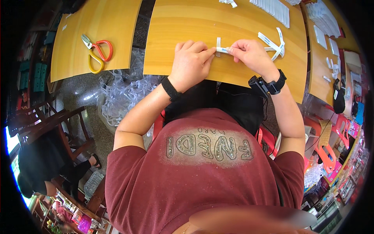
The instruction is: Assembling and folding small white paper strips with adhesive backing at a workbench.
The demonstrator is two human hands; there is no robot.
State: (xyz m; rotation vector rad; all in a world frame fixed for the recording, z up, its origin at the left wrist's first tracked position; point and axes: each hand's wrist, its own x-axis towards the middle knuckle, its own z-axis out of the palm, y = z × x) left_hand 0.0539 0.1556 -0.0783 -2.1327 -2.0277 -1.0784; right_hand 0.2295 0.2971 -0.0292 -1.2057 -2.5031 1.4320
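Maroon cloth, the front of our short-sleeved shirt (194, 187), spreads nearest the camera, well below our fingers, soft and creased, with glittery lettering across the chest. Beyond it, under both hands, lies a smooth yellow-brown wooden table (183, 27) with visible grain. Left of our fingers, across a gap, a second wooden table (117, 23) bears scissors (92, 45) — metal blades slightly parted, one looped handle red, the other yellow. Below that gap, a tangled heap of white and clear strips (124, 97) rests near the speckled, shiny floor (87, 93); farther left stands a dark wooden chair (72, 121).

Our right hand (251, 54) pinches a narrow white strip (222, 50) with blue marking between thumb and fingertips. Our left hand (191, 58) has its fingertips at the strip's left end (pinching or merely pressing, we cannot tell). A pale upright strip (218, 40) lies crosswise beneath, between our fingertips. Just right of the right fingers sit curved, branching white bands (278, 48) — flat and ribbon-like — and, farther up, a neat row of white strips (272, 11). Far right are red plastic stools (342, 128).
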